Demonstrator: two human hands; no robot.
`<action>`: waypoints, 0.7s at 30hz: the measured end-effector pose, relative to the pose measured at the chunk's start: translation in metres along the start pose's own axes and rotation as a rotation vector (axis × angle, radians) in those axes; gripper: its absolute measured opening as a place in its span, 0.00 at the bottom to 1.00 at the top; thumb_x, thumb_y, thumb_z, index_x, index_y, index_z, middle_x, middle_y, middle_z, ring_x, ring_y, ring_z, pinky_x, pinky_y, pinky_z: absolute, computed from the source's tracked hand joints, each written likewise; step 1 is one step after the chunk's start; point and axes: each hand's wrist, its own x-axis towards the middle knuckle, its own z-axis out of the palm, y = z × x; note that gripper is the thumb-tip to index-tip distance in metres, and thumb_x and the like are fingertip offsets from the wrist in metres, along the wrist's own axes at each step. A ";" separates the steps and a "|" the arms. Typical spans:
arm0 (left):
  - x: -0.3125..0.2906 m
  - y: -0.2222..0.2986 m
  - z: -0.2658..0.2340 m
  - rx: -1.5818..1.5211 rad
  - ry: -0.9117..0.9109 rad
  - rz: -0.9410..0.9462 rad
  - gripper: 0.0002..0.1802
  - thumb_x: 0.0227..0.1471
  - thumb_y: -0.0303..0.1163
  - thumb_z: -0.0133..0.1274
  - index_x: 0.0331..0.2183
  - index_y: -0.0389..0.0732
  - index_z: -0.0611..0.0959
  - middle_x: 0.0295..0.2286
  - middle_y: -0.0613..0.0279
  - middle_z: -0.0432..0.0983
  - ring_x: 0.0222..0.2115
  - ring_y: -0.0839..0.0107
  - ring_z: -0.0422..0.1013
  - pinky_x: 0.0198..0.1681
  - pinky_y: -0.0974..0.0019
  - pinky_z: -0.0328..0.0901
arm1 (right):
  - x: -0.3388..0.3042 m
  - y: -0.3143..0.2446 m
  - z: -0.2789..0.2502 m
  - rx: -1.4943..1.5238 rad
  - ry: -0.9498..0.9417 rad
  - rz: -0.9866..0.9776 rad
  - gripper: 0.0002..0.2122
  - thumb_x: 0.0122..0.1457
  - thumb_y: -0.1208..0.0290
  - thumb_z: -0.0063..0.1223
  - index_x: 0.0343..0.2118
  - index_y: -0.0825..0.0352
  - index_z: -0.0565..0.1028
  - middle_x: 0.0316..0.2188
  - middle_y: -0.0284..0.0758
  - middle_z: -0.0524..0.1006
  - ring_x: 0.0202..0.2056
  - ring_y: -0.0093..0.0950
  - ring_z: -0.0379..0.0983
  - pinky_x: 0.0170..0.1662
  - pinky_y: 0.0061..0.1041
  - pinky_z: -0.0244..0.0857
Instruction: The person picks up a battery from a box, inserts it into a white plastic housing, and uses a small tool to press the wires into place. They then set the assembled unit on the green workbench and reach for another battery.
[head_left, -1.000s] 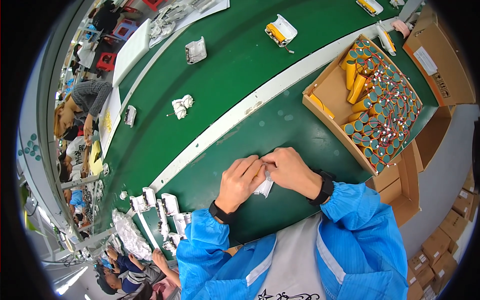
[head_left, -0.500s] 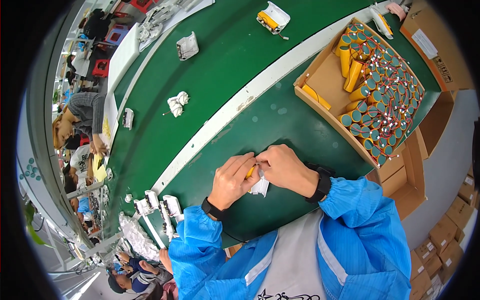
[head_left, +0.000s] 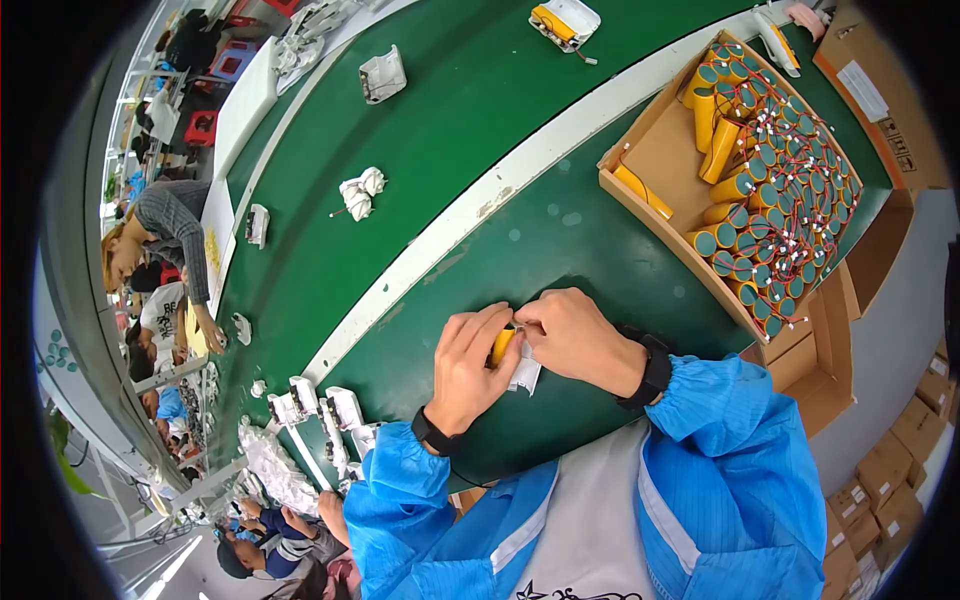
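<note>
My left hand [head_left: 474, 366] is closed around a yellow cylindrical battery [head_left: 502, 346], whose side shows between thumb and fingers. Close beside it, my right hand [head_left: 582, 338] has its thumb and fingertips pinched together at the battery's far end; what is between them is too small to make out. A white plastic housing [head_left: 525, 374] shows under the hands, partly covered by them. Both hands are just above the green table [head_left: 470, 290].
An open carton [head_left: 655, 245] packed with yellow batteries and red wires stands to the right. Beyond a white rail [head_left: 420, 262], a green belt [head_left: 300, 270] carries white housings [head_left: 383, 75] and a white cable bundle [head_left: 360, 193]. More housings [head_left: 342, 410] sit left; a co-worker [head_left: 175, 230] reaches in.
My hands keep nearly the same pose, with more of the yellow battery showing. Pieces on the belt have shifted toward the far side. The co-worker's arm has extended to a white part at the belt's edge.
</note>
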 end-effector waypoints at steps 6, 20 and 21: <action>0.000 0.004 -0.001 -0.099 0.055 -0.117 0.19 0.44 0.26 0.67 0.41 0.35 0.83 0.40 0.53 0.79 0.37 0.54 0.74 0.41 0.58 0.71 | -0.002 -0.001 -0.006 -0.067 -0.042 0.015 0.03 0.48 0.81 0.53 0.26 0.72 0.78 0.22 0.47 0.76 0.25 0.47 0.73 0.29 0.40 0.66; 0.006 0.000 -0.005 -0.172 -0.019 -0.132 0.18 0.44 0.26 0.67 0.40 0.36 0.83 0.40 0.54 0.78 0.38 0.53 0.74 0.41 0.58 0.71 | 0.000 -0.009 -0.011 0.000 -0.033 0.093 0.07 0.51 0.81 0.53 0.31 0.75 0.80 0.27 0.51 0.79 0.30 0.48 0.76 0.36 0.40 0.70; 0.006 0.001 -0.005 -0.182 -0.020 -0.137 0.17 0.45 0.26 0.67 0.40 0.36 0.83 0.39 0.54 0.78 0.38 0.53 0.74 0.42 0.58 0.71 | 0.000 -0.010 -0.012 0.009 -0.055 0.121 0.08 0.51 0.80 0.51 0.31 0.75 0.80 0.28 0.53 0.79 0.32 0.51 0.77 0.39 0.42 0.71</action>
